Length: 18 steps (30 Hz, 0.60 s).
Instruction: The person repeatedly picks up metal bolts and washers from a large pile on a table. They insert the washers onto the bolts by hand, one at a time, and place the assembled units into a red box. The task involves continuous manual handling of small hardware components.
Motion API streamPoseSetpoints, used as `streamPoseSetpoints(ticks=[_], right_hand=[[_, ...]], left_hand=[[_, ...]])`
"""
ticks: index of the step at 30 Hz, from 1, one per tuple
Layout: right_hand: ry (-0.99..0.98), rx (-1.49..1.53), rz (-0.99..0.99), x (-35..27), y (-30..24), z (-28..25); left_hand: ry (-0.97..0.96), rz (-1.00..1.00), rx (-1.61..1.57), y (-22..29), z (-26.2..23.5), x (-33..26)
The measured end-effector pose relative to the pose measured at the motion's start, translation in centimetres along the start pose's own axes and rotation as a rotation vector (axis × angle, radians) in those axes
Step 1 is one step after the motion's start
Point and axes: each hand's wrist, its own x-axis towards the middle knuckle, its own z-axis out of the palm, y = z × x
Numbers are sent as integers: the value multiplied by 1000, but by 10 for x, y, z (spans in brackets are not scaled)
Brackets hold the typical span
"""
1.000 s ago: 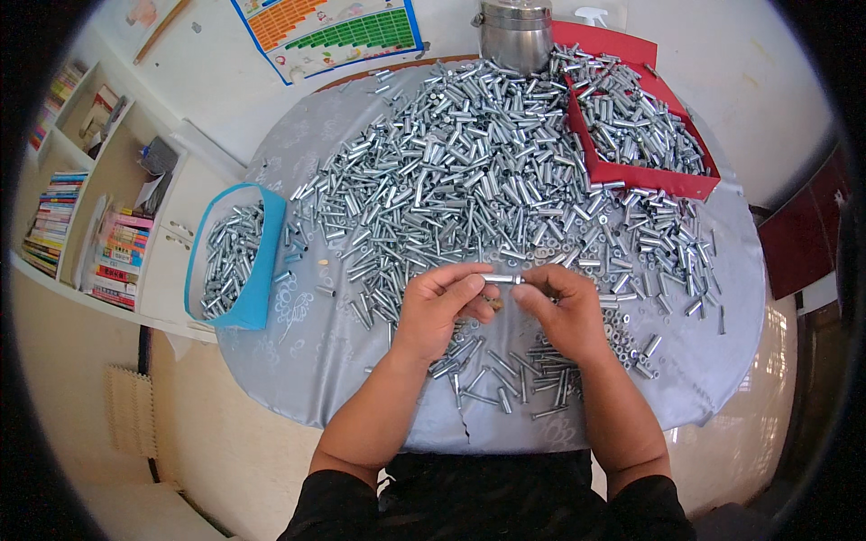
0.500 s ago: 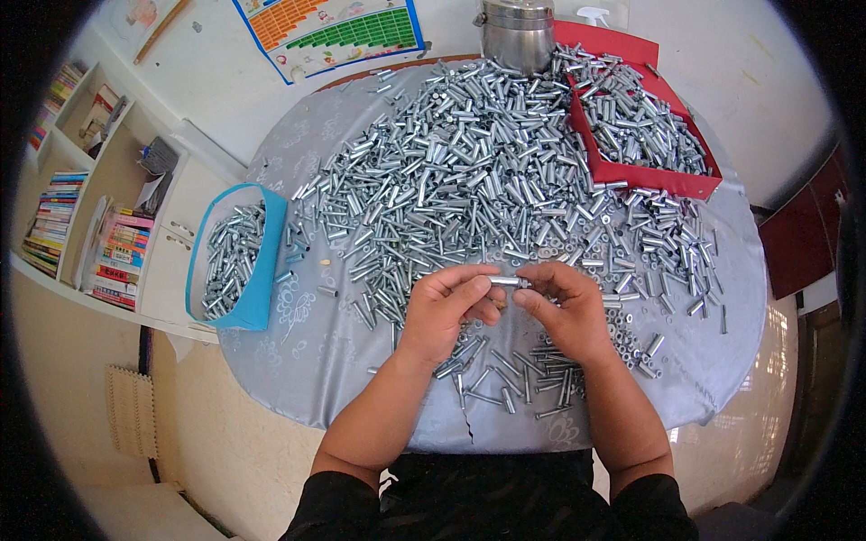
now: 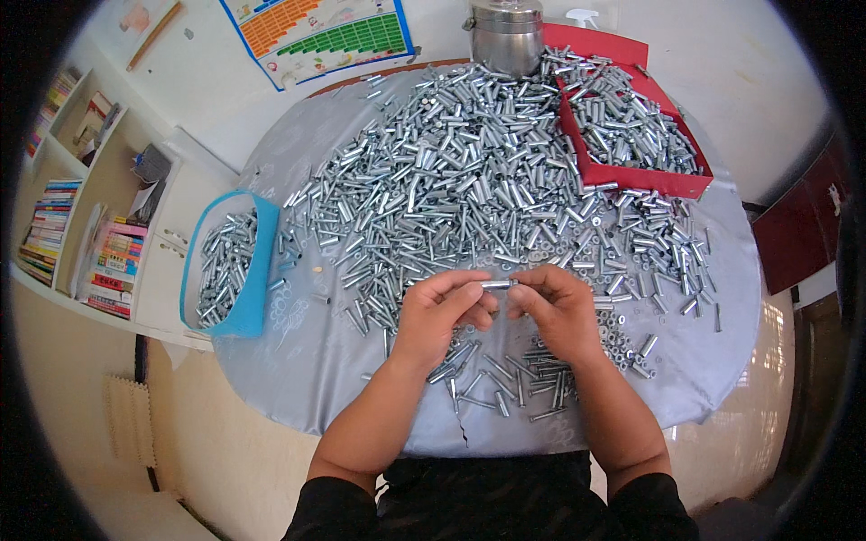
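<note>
My left hand and my right hand meet over the near part of a round table covered in grey cloth. Between their fingertips they hold one short silver metal tube, lying level. A big heap of the same silver tubes spreads over the table beyond my hands. More loose tubes and small rings lie under and beside my wrists.
A blue tray with several tubes sits at the table's left edge. A red tray full of tubes stands at the back right, a steel pot behind it. Bookshelves are to the left.
</note>
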Motion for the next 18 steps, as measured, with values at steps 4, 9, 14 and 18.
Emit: streamPoseSetpoints(ticks=[4,9,14,18], right_hand=[[15,125,-9,3,-1,-1],[-4,-114,81,4,-9,-12],[-302,-422,229,-3,-9,-16],[-132,-293,175,1,-15,-20]], left_hand=[[22,4,71,-1,4,1],[189,143,166,-1,7,4],[247,185,83,-3,-6,9],[286,173,78,-2,-4,10]])
